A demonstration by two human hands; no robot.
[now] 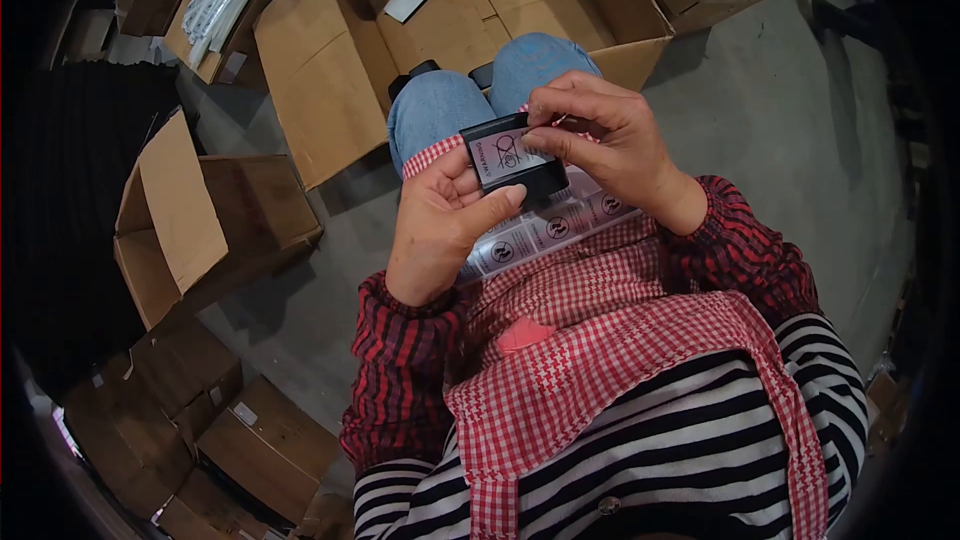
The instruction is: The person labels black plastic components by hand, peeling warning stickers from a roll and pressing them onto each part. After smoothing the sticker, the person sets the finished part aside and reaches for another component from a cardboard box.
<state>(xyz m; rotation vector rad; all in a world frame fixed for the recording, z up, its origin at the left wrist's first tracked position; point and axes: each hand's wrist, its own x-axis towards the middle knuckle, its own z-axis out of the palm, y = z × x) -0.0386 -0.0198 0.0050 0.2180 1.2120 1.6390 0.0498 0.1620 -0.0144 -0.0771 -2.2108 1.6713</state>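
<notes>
Three open cardboard boxes show clearly on the concrete floor: the largest box (pixel 330 70) ahead of the knees, a second box (pixel 190 210) to the left, a third box (pixel 225 15) holding white packets at top left; more closed cartons stack at bottom left, though the dark edge hides their count. On the lap lies one strip of labels (pixel 560 225). The left hand (pixel 440 225) grips one small black device (pixel 515 162) over the lap, thumb across its lower edge. The right hand (pixel 610 135) pinches one white label (pixel 505 152) against the device's face.
</notes>
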